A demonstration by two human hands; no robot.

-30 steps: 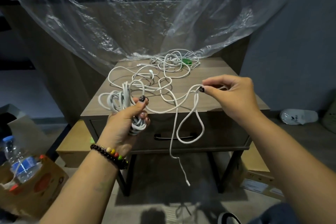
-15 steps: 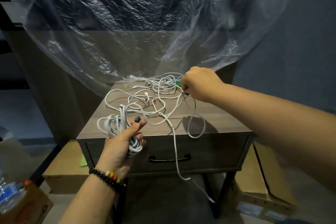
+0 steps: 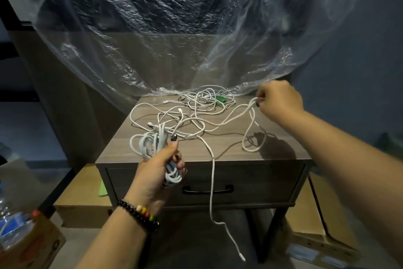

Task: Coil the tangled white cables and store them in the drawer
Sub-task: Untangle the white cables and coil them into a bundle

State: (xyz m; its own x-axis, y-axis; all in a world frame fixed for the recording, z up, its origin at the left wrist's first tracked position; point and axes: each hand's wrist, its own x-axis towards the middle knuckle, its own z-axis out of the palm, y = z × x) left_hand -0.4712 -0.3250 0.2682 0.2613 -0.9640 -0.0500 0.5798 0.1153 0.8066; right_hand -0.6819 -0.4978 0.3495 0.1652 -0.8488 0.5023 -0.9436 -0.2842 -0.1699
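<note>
Cable coiling at the nightstand: both hands are holding white cable.

The left hand (image 3: 160, 166) is gripping a coiled bundle (image 3: 152, 144) at the front edge of the nightstand (image 3: 281, 157), at 7 o'clock from the top's centre. The right hand (image 3: 278, 103) is pinching a cable loop (image 3: 254, 129) at 2 o'clock. A tangled pile (image 3: 205, 103) is lying at 12 o'clock. One cable end (image 3: 212, 192) is hanging across the closed drawer (image 3: 261, 179) and its handle (image 3: 226, 190).
</note>
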